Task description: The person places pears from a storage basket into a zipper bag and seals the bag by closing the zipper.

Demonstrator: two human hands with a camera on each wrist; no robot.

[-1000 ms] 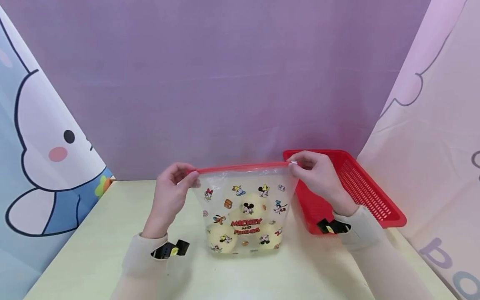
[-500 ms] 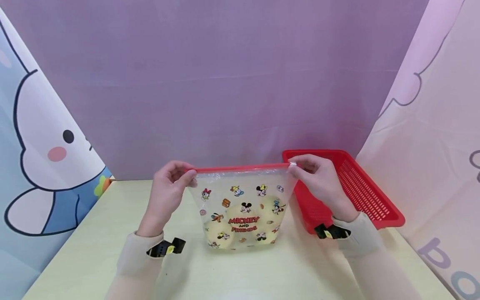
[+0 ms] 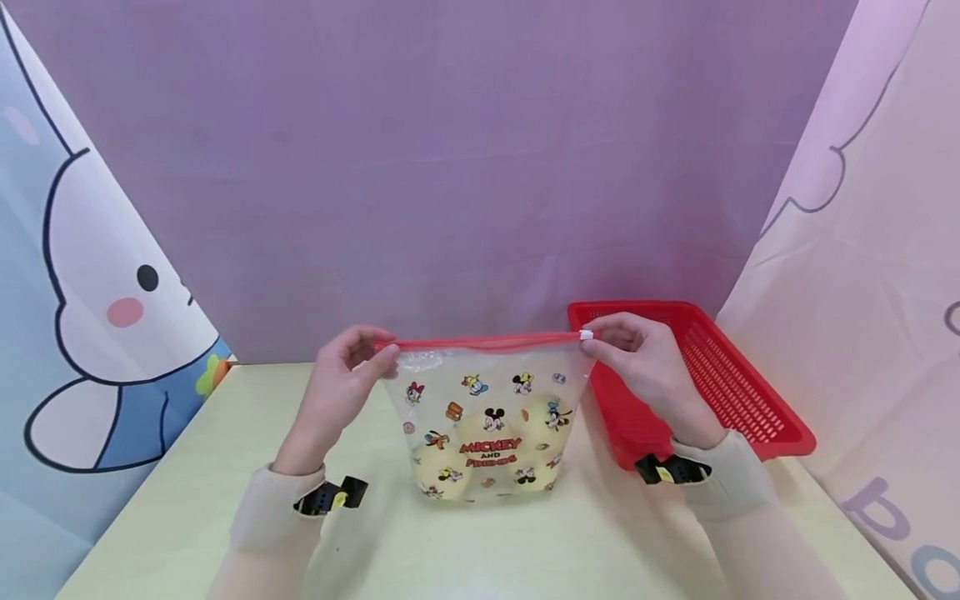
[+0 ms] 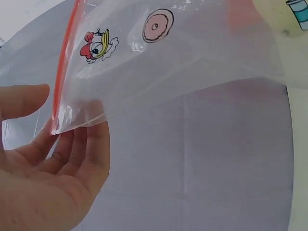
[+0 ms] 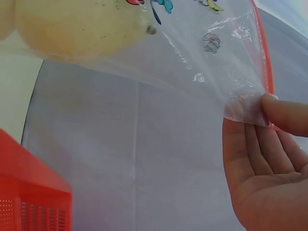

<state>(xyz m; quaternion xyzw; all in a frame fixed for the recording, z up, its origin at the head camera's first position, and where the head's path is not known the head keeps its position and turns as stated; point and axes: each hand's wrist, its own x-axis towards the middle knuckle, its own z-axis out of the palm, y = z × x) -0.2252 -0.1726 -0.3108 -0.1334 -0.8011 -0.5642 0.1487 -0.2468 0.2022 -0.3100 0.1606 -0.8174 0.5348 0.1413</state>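
A: What are the two hands doing?

B: Both are holding up a clear zip bag (image 3: 487,417) printed with cartoon figures. The left hand (image 3: 341,387) is pinching the bag's left top corner between thumb and curled fingers, and the right hand (image 3: 637,358) is pinching the right top corner, right at the small white slider (image 3: 586,335) on the red zip strip (image 3: 487,342).

A: So neither hand is lying loose?

B: No, each one is gripping its corner. The left wrist view is showing the corner caught between the thumb and the fingers (image 4: 82,154), and the right wrist view is showing the thumb pressing the plastic against the fingers (image 5: 250,144).

A: Where is the bag sitting?

B: It is hanging stretched between the hands, upright, with its bottom resting on or just above the pale table (image 3: 187,500); I cannot tell which. Round yellow fruits (image 3: 480,450) are lying in its lower part.

A: Anything around it?

B: A red basket (image 3: 720,375) is standing just to the right of the bag, behind the right hand. A purple backdrop (image 3: 450,167) is hanging at the back
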